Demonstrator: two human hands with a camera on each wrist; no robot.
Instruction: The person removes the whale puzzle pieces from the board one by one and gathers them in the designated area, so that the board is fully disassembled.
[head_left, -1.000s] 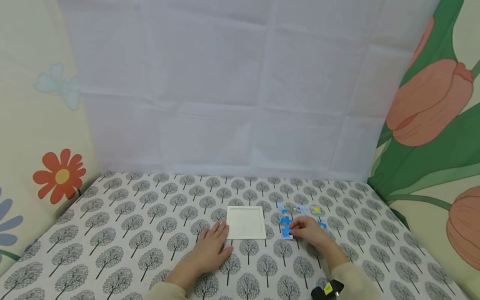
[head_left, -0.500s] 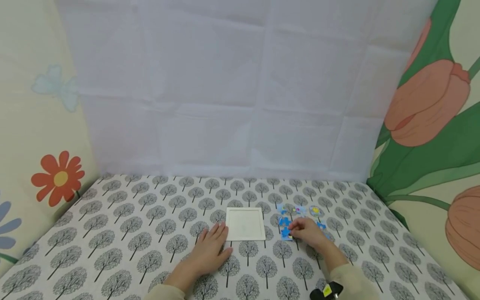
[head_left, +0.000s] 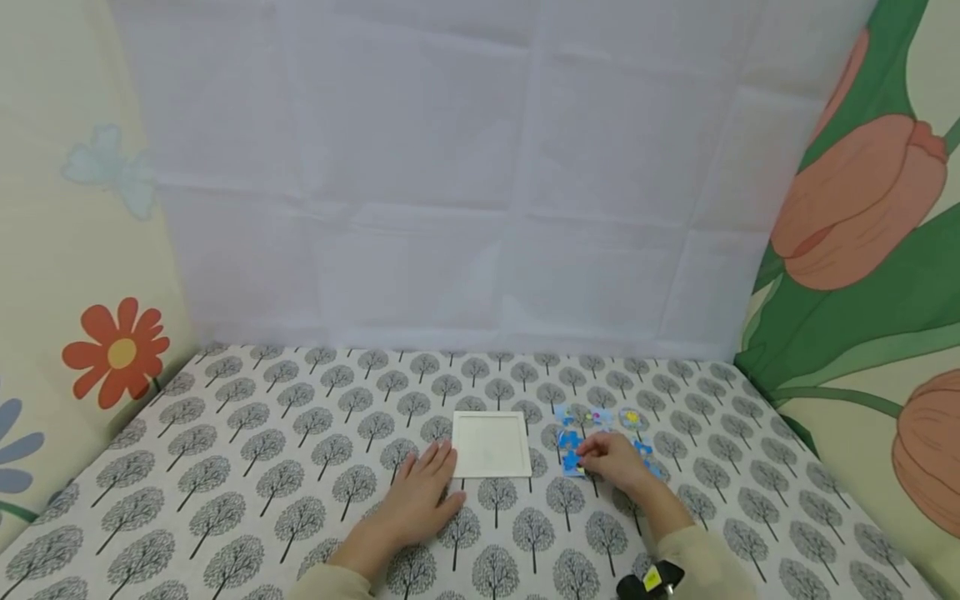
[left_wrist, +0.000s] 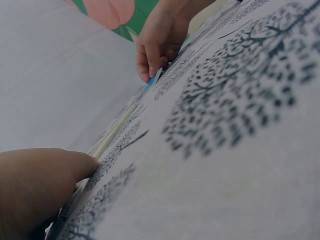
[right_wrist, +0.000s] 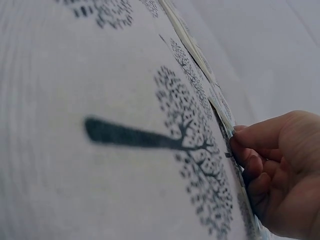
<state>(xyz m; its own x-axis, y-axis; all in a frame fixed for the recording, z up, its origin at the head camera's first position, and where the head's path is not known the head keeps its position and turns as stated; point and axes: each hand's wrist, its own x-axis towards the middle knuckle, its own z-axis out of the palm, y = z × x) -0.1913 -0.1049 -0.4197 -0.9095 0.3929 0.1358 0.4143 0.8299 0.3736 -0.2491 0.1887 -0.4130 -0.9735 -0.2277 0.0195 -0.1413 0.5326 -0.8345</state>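
My right hand (head_left: 621,462) reaches down with curled fingers and pinches the right edge of a blue jigsaw puzzle piece (head_left: 570,463) lying low over the cloth. In the right wrist view the thumb and fingertips of the right hand (right_wrist: 285,165) meet at the thin edge of the piece (right_wrist: 220,113). My left hand (head_left: 420,505) lies flat on the cloth, fingers spread, fingertips at the left edge of a square white puzzle frame (head_left: 492,447). Only the thumb side of the left hand (left_wrist: 45,180) shows in its wrist view.
Behind the right hand lie more puzzle pieces: a pale blue one with pink (head_left: 597,417) and one with a yellow star (head_left: 632,418). Another blue piece (head_left: 643,447) is partly hidden by the hand. A tree-print cloth (head_left: 300,483) covers the table, with a white curtain (head_left: 420,183) behind.
The lowest blue piece has shifted slightly up against the blue one above it, with the right hand at its edge. The left hand has stayed in place.
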